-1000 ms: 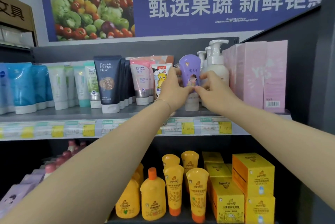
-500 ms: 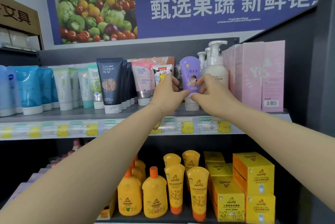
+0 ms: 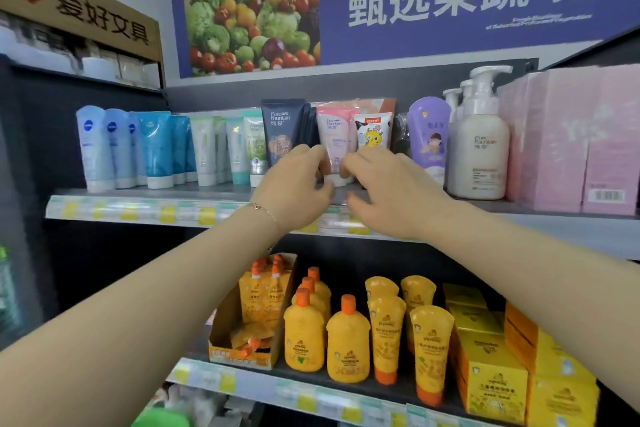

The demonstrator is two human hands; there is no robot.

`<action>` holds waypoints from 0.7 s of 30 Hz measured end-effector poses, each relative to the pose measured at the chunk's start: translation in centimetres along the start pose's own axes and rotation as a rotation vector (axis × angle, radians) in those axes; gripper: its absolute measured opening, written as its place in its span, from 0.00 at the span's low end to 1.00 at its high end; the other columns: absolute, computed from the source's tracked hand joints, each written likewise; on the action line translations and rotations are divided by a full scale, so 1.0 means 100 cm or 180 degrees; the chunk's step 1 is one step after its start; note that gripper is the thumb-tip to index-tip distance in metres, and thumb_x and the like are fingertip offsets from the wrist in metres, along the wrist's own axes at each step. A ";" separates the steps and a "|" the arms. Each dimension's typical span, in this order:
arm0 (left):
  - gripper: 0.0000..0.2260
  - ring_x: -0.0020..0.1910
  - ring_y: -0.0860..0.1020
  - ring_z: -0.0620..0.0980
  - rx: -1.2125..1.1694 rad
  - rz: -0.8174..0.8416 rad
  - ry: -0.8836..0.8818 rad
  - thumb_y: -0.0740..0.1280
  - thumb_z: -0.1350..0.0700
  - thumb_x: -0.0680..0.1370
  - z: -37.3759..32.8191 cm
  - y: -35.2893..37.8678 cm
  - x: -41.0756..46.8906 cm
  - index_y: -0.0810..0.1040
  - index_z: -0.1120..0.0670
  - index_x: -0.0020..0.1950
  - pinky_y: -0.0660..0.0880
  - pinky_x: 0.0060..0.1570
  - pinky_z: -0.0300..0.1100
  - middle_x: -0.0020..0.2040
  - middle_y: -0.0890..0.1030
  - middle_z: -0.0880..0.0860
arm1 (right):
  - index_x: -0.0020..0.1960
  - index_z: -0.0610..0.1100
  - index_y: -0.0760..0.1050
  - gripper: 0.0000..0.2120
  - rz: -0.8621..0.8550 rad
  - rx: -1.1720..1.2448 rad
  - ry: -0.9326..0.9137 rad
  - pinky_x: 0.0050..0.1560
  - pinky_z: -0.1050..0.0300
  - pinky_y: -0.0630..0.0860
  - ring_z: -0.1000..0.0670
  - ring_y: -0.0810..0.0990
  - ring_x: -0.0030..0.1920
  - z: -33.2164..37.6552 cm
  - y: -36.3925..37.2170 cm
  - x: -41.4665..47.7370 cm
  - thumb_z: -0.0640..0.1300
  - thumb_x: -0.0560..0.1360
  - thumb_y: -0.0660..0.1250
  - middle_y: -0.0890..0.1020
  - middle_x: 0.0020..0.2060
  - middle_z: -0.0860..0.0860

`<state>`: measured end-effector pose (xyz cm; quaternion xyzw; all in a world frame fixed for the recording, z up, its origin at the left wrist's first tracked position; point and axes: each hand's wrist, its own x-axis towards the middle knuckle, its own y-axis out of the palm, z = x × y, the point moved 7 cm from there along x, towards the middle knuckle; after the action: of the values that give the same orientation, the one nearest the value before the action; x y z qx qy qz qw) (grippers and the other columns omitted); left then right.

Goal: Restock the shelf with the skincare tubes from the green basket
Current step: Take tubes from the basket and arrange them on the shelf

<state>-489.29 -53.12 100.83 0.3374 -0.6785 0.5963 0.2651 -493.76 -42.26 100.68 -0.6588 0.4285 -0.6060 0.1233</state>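
Tube row (image 3: 157,149) fills shelf (image 3: 207,190); front strip bare.

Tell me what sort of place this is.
Most likely a shop, in its skincare aisle. Shelves carry rows of like tubes facing out, a strip of price labels runs along each shelf edge, and a printed banner of fruit and vegetables hangs above.

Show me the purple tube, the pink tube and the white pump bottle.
purple tube (image 3: 429,139), head view, printed front.
pink tube (image 3: 334,130), head view, upper front.
white pump bottle (image 3: 479,156), head view, body.
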 end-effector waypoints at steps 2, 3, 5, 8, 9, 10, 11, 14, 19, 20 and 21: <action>0.05 0.49 0.74 0.52 0.0187 0.0073 0.0043 0.65 0.53 0.77 0.011 -0.010 -0.012 0.74 0.53 0.50 0.74 0.49 0.49 0.48 0.74 0.51 | 0.54 0.45 0.71 0.09 0.0034 0.0075 -0.0088 0.45 0.52 0.69 0.48 0.73 0.48 0.017 0.006 0.009 0.46 0.76 0.63 0.74 0.46 0.50; 0.06 0.50 0.74 0.52 0.0271 0.0118 0.0046 0.65 0.52 0.77 0.018 -0.015 -0.018 0.74 0.53 0.51 0.74 0.50 0.50 0.49 0.74 0.51 | 0.55 0.45 0.72 0.09 0.0055 0.0105 -0.0113 0.46 0.52 0.70 0.48 0.73 0.48 0.026 0.009 0.013 0.46 0.76 0.63 0.74 0.47 0.50; 0.07 0.51 0.74 0.51 0.0406 0.0172 0.0015 0.65 0.51 0.77 0.035 -0.025 -0.029 0.74 0.52 0.52 0.74 0.51 0.50 0.51 0.73 0.50 | 0.57 0.46 0.71 0.10 0.0115 0.0100 -0.0169 0.45 0.54 0.68 0.49 0.72 0.48 0.044 0.016 0.023 0.47 0.77 0.62 0.74 0.49 0.50; 0.08 0.53 0.74 0.51 0.0529 0.0253 -0.0072 0.65 0.50 0.77 0.066 -0.040 -0.041 0.73 0.51 0.54 0.75 0.52 0.51 0.54 0.73 0.50 | 0.58 0.47 0.71 0.11 0.0165 -0.0013 -0.0239 0.47 0.54 0.68 0.50 0.73 0.50 0.072 0.026 0.043 0.49 0.77 0.61 0.75 0.51 0.51; 0.08 0.53 0.75 0.50 0.0515 0.0268 -0.0097 0.65 0.50 0.77 0.077 -0.045 -0.044 0.73 0.51 0.54 0.75 0.52 0.51 0.54 0.74 0.49 | 0.58 0.47 0.71 0.11 0.0164 -0.0039 -0.0235 0.48 0.52 0.70 0.49 0.73 0.51 0.081 0.029 0.049 0.49 0.77 0.61 0.75 0.51 0.51; 0.08 0.53 0.75 0.51 0.0483 0.0281 -0.0122 0.65 0.50 0.77 0.088 -0.049 -0.047 0.73 0.51 0.54 0.75 0.52 0.51 0.54 0.74 0.49 | 0.58 0.47 0.71 0.11 0.0158 -0.0059 -0.0224 0.50 0.51 0.71 0.49 0.73 0.52 0.090 0.032 0.056 0.49 0.77 0.61 0.75 0.52 0.50; 0.08 0.53 0.75 0.51 0.0454 0.0301 -0.0147 0.65 0.50 0.77 0.101 -0.052 -0.050 0.73 0.51 0.54 0.75 0.52 0.51 0.53 0.74 0.50 | 0.58 0.47 0.71 0.12 0.0161 -0.0088 -0.0204 0.51 0.49 0.71 0.48 0.73 0.53 0.100 0.037 0.062 0.49 0.77 0.61 0.75 0.52 0.50; 0.09 0.52 0.75 0.52 0.0374 0.0366 -0.0190 0.65 0.50 0.77 0.138 -0.061 -0.057 0.73 0.52 0.54 0.74 0.52 0.52 0.53 0.74 0.50 | 0.59 0.47 0.71 0.13 0.0210 -0.0137 -0.0071 0.53 0.48 0.70 0.47 0.73 0.55 0.127 0.053 0.083 0.50 0.77 0.60 0.76 0.54 0.50; 0.09 0.51 0.74 0.52 0.0304 0.0507 -0.0121 0.65 0.50 0.77 0.194 -0.075 -0.063 0.72 0.52 0.54 0.74 0.51 0.50 0.51 0.72 0.49 | 0.58 0.46 0.72 0.13 0.0259 -0.0202 0.0134 0.51 0.49 0.68 0.45 0.74 0.57 0.167 0.078 0.116 0.49 0.76 0.61 0.77 0.53 0.49; 0.09 0.51 0.74 0.52 0.0290 0.0522 -0.0111 0.65 0.51 0.77 0.204 -0.078 -0.064 0.72 0.52 0.54 0.74 0.51 0.50 0.51 0.72 0.49 | 0.58 0.46 0.72 0.13 0.0257 -0.0194 0.0181 0.51 0.49 0.68 0.45 0.74 0.56 0.173 0.082 0.122 0.49 0.76 0.61 0.77 0.53 0.49; 0.09 0.51 0.74 0.52 0.0279 0.0533 -0.0098 0.66 0.51 0.77 0.213 -0.080 -0.064 0.72 0.52 0.54 0.74 0.52 0.50 0.51 0.72 0.50 | 0.58 0.45 0.72 0.13 0.0256 -0.0184 0.0220 0.51 0.50 0.68 0.45 0.74 0.56 0.179 0.085 0.127 0.49 0.76 0.61 0.77 0.53 0.48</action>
<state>-478.14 -73.77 97.89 0.2999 -0.6816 0.6402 0.1888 -482.45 -62.82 99.44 -0.6230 0.4760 -0.6103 0.1136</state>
